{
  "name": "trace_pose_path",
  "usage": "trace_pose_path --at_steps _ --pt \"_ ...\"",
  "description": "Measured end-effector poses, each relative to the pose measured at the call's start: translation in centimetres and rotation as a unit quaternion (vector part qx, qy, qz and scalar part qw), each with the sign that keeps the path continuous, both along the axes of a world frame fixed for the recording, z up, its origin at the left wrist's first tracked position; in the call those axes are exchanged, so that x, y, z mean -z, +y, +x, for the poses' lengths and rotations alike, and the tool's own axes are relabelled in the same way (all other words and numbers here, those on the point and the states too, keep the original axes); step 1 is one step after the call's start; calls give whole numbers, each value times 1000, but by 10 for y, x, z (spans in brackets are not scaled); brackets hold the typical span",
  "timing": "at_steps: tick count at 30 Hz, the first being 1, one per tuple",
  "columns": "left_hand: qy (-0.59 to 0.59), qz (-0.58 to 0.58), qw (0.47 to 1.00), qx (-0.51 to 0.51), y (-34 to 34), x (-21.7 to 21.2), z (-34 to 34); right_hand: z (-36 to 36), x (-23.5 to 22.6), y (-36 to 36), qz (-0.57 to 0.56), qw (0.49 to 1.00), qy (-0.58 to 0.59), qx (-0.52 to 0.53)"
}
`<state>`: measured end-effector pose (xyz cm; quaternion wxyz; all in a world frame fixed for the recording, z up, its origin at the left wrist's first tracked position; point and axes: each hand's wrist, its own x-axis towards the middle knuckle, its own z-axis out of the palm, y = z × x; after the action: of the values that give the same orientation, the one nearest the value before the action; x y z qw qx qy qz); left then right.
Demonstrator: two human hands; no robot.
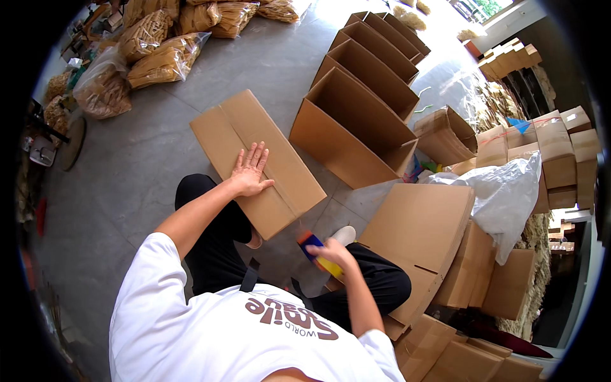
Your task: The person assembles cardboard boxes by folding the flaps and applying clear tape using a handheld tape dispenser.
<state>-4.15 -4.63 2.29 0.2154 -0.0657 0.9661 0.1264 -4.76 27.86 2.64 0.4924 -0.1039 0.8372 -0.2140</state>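
Note:
A closed brown cardboard box (238, 130) lies on the grey floor in front of me. My left hand (250, 170) presses flat on its top, fingers spread, beside the centre seam. Just past the box's near corner, my right hand (331, 253) grips a tape dispenser (311, 242) with blue, orange and yellow parts. A thin strip of clear tape seems to run from the dispenser toward the box edge. My dark-trousered legs are bent under the box.
A row of open-topped cardboard boxes (356, 121) stands behind the closed one. Flat cardboard sheets (420, 223) and a white plastic bag (506, 191) lie to the right. Clear sacks of tan goods (159, 60) sit at the far left; stacked small boxes (560, 153) at the right.

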Motion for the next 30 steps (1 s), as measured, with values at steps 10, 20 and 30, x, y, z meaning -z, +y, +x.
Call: trace_pose_path --at_steps 10,20,30 --pt "16 74 997 -17 -15 9 -5 44 102 -46 -36 989 -28 138" --pt "121 0 928 -351 -174 10 -64 37 62 21 -304 729 -97 605" --pt "220 320 861 -327 -70 8 13 17 71 57 -339 633 23 695"
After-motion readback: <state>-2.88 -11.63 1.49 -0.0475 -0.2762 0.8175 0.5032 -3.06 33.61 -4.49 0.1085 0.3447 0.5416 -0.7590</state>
